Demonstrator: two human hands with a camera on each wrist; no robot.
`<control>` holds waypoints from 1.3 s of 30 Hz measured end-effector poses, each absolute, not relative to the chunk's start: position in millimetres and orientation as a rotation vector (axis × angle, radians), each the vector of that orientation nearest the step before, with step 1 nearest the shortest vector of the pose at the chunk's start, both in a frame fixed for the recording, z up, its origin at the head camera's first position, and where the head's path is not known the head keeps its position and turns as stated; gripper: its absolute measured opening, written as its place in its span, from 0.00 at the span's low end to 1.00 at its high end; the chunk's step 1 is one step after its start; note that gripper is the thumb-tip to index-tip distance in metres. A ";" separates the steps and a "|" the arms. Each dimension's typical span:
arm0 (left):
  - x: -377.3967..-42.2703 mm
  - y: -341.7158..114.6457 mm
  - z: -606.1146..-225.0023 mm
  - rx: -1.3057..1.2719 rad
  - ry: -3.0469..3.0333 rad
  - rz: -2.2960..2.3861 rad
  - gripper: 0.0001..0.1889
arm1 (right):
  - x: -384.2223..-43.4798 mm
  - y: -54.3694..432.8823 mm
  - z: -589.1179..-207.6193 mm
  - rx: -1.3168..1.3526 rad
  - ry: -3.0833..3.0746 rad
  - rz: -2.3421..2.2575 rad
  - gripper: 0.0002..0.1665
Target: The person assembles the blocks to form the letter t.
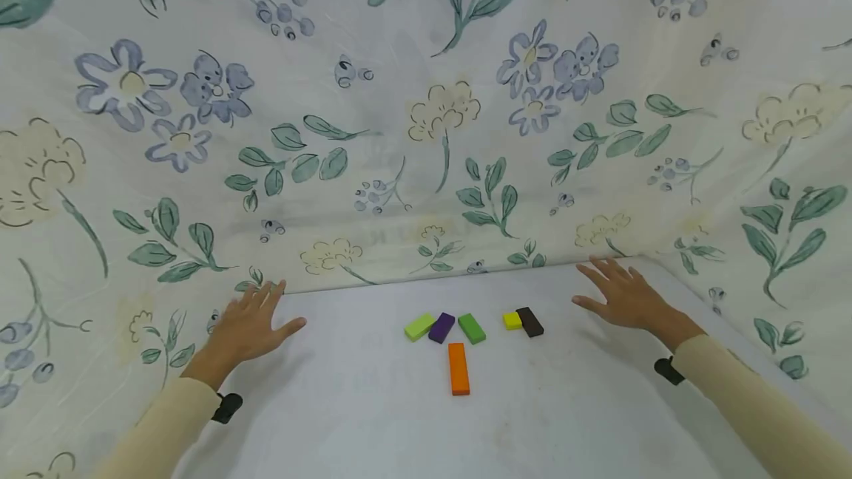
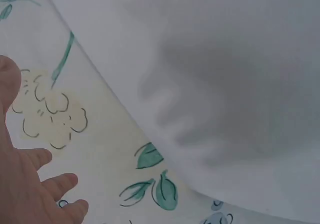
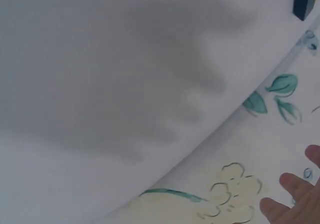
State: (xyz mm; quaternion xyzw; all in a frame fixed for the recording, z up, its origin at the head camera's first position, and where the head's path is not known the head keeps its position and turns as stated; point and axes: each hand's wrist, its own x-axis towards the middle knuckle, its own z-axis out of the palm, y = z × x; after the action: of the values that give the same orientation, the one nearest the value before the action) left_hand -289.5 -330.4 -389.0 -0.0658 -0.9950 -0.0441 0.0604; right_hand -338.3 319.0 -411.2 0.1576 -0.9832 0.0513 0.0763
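In the head view my left hand (image 1: 248,327) hovers over the left edge of the white table, fingers spread and holding nothing. On the opposite side my right hand (image 1: 626,294) is likewise spread and bare, above the table's far right part. Between them lie small coloured blocks: a lime green block (image 1: 419,327), a purple block (image 1: 442,327), a green block (image 1: 472,328), a small yellow block (image 1: 512,321) against a dark brown block (image 1: 530,321). Nearer to me lies a longer orange block (image 1: 458,369). The brown block is closest to my right hand.
The white table (image 1: 359,420) carries soft shadows of both hands. A floral cloth (image 1: 399,131) hangs behind it and round both sides. Black wrist straps (image 1: 228,407) show at both sleeves.
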 end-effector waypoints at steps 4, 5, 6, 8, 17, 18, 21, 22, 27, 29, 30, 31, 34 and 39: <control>-289.4 -319.6 -391.7 -0.231 -3.005 -0.133 0.52 | -337.7 306.9 -408.9 0.502 -2.939 0.129 0.50; -289.2 -316.6 -392.0 -0.239 -3.004 -0.150 0.52 | -337.3 303.7 -408.7 0.517 -2.929 0.114 0.50; -289.2 -313.7 -392.6 -0.249 -3.003 -0.166 0.52 | -336.9 301.1 -408.6 0.527 -2.923 0.105 0.50; -288.1 -307.3 -393.6 -0.265 -3.004 -0.204 0.52 | -334.7 295.0 -408.1 0.555 -2.905 0.107 0.49; -282.4 -270.7 -398.1 -0.325 -3.015 -0.275 0.52 | -324.3 279.3 -411.9 0.659 -2.854 0.102 0.47; -281.6 -266.3 -398.1 -0.333 -3.017 -0.290 0.52 | -323.8 278.5 -412.2 0.667 -2.852 0.115 0.47; -280.0 -253.7 -398.4 -0.363 -3.025 -0.330 0.51 | -323.8 275.6 -412.3 0.712 -2.837 0.161 0.47; -279.7 -249.4 -398.6 -0.374 -3.029 -0.344 0.51 | -324.2 274.5 -412.2 0.726 -2.832 0.176 0.46; -278.8 -224.8 -402.4 -0.419 -3.054 -0.412 0.49 | -326.1 269.1 -413.1 0.741 -2.846 0.224 0.46; -278.2 -213.7 -405.2 -0.440 -3.063 -0.434 0.47 | -326.5 267.0 -414.4 0.740 -2.852 0.228 0.46; -277.8 -208.3 -406.3 -0.456 -3.065 -0.451 0.47 | -326.1 265.6 -414.8 0.737 -2.855 0.230 0.46; -277.3 -203.1 -407.6 -0.470 -3.068 -0.466 0.46 | -325.8 264.5 -415.2 0.737 -2.857 0.237 0.46; -275.3 -189.6 -411.8 -0.512 -3.069 -0.505 0.46 | -325.6 259.7 -415.7 0.754 -2.856 0.255 0.46; -272.0 -171.6 -417.6 -0.573 -3.066 -0.531 0.45 | -323.1 246.8 -414.1 0.772 -2.870 0.301 0.45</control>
State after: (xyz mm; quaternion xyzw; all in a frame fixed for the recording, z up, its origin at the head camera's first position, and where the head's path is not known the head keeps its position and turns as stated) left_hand -272.0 -171.6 -417.6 -0.1810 -0.9690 -0.1679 -0.0111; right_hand -323.1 246.8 -414.1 0.2576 -0.9579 0.1005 0.0770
